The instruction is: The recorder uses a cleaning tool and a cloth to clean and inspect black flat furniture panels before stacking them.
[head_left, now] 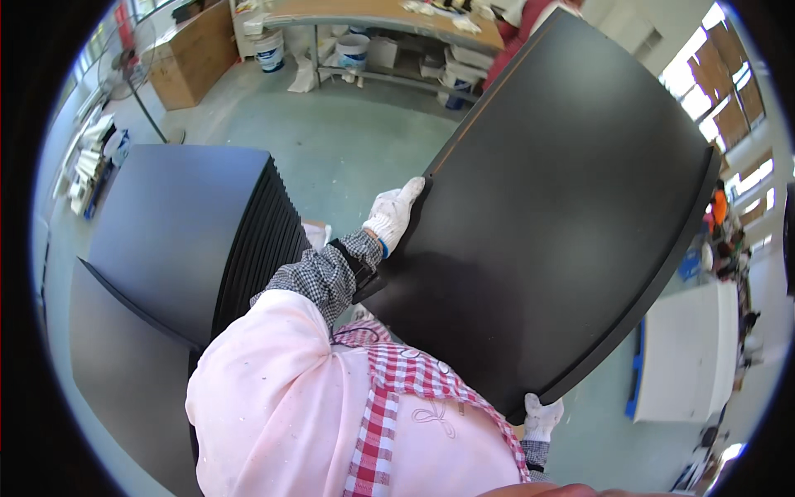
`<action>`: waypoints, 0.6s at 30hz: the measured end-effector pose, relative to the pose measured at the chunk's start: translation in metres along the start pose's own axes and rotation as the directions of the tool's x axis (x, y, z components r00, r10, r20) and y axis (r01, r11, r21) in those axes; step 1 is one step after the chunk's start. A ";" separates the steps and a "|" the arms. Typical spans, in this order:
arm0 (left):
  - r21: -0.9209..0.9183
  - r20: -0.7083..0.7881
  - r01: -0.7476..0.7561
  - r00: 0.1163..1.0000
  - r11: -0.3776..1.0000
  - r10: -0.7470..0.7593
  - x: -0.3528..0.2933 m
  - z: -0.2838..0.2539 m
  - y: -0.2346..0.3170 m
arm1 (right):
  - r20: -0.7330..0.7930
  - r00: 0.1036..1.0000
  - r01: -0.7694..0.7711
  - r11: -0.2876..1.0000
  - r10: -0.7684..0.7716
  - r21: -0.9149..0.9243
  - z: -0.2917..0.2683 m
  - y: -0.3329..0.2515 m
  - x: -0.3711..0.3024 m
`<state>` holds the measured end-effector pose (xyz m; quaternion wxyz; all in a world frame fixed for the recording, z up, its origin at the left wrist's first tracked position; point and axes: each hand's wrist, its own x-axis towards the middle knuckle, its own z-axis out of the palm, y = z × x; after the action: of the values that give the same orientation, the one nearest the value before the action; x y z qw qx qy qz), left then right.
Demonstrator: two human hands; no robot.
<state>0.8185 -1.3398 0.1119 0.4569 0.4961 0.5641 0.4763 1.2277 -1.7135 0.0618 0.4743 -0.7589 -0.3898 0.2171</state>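
Observation:
A large matt-black panel [563, 190] is held up in front of me, tilted, its far end rising toward the back right. My left hand [395, 217], in a white knitted glove, is closed on the panel's left edge, thumb lying along it; the fingers underneath are hidden. At the near right corner, my right hand [542, 414], also gloved, grips the edge with its fingertips showing. A thin brown line runs along the far part of the left edge. To my left stands a stack of similar black panels [178, 224], their edges layered evenly.
Another dark panel surface [137, 364] lies beside the stack, nearer me. A workbench [381, 12] with buckets [352, 51] beneath stands at the back, with a person in red [517, 37] beside it. A cardboard box [195, 62], a stand fan [145, 108] and a white stack [689, 352] surround the floor.

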 end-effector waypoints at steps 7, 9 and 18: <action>-0.001 -0.124 0.115 0.986 0.993 -0.114 -0.034 -0.109 0.084 | 0.054 0.992 0.106 0.985 -0.114 0.139 0.013 -0.104 -0.011; -0.009 -0.171 0.163 0.972 0.987 -0.163 -0.027 -0.107 0.098 | 0.138 0.980 0.139 0.990 -0.143 0.039 0.018 -0.143 0.024; -0.271 -0.410 0.204 0.859 0.941 -0.305 0.118 -0.089 0.027 | 0.453 0.880 0.042 0.974 -0.141 0.222 0.127 -0.141 0.245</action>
<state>0.7230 -1.2287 0.1448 0.4260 0.2408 0.6590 0.5712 1.2324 -1.4132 0.1387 0.4524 -0.6118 -0.5034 0.4094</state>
